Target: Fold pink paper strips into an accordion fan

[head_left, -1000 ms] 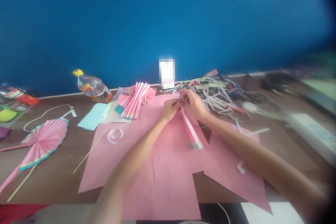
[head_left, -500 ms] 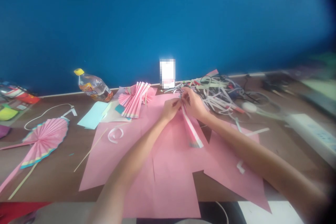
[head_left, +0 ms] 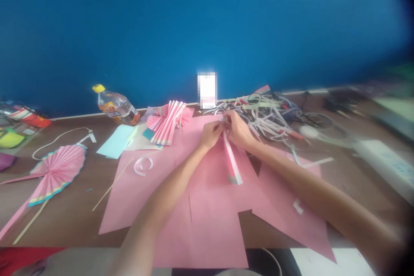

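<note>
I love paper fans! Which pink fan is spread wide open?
The striped-rim fan, far left on the table. The folded fan pinched by the left hand and right hand is shut; the bunched fan beside the bottle is only partly open.

Left hand [head_left: 211, 133] and right hand [head_left: 237, 129]: bare, and the fingers are too blurred for finer detail. Left forearm [head_left: 168, 198] and right forearm [head_left: 310, 194]: uncovered along their whole visible length, from the wrists over the large pink paper sheet [head_left: 207, 233] to past its near edge. Upper arms are out of view. The right forearm blurs toward the elbow. A plain grey cloth band [head_left: 80, 263] lies just past the sheet's near edge, beside the left forearm. Whether it is a garment cannot be told.
</note>
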`<state>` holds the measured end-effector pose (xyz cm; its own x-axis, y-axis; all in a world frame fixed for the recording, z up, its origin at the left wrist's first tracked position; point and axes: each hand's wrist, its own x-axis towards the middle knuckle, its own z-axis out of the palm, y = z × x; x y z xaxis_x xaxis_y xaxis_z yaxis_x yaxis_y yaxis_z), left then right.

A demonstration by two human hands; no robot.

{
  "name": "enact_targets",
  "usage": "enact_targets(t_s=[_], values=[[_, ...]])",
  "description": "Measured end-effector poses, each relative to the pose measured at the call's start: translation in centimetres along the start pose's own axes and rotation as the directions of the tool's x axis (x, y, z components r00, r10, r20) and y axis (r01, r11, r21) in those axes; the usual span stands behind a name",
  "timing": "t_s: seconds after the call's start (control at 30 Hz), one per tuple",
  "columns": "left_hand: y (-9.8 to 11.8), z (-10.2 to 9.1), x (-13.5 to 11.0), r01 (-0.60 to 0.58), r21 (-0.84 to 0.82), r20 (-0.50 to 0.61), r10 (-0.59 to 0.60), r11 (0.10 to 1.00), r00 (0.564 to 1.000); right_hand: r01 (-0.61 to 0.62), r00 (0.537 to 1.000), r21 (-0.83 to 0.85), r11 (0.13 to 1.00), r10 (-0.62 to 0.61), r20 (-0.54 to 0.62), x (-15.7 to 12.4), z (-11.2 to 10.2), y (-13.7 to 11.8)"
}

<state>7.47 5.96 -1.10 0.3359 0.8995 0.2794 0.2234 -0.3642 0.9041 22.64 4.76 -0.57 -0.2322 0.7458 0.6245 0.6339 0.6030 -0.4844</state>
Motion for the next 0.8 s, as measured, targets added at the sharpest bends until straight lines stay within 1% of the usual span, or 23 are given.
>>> enact_targets(t_s=[0.2, 0.33, 0.4, 0.47, 0.63, 0.8], values=[[0.0, -0.1, 0.2, 0.011, -0.059, 0.009, -0.011, 0.998, 1.0, -0.014, 0.999, 0.036, 0.999, 0.015, -0.037, 0.0, 0.1, -0.1], [-0.1, -0.1, 0.4, 0.075, -0.227, 0.057, -0.064, 0.971, 0.996, -0.03, 0.999, 0.057, 0.998, 0.032, -0.036, 0.0, 0.0, -0.3], [-0.4, -0.1, 0.5, 0.115, -0.275, 0.066, -0.1, 0.955, 0.993, -0.037, 0.999, 0.061, 0.997, 0.039, -0.025, 0.0, 0.0, -0.3], [-0.7, -0.1, 0.5, 0.129, -0.275, 0.054, -0.119, 0.953, 0.991, -0.049, 0.999, 0.061, 0.997, 0.05, -0.018, -0.1, 0.0, -0.3], [-1.1, -0.1, 0.7, 0.123, -0.297, 0.042, -0.116, 0.947, 0.992, -0.076, 0.996, 0.068, 0.995, 0.079, -0.036, -0.2, 0.2, -0.1], [-1.0, 0.0, 0.7, 0.121, -0.319, 0.045, -0.112, 0.94, 0.993, -0.044, 0.998, 0.066, 0.997, 0.047, -0.043, -0.3, 0.2, -0.3]])
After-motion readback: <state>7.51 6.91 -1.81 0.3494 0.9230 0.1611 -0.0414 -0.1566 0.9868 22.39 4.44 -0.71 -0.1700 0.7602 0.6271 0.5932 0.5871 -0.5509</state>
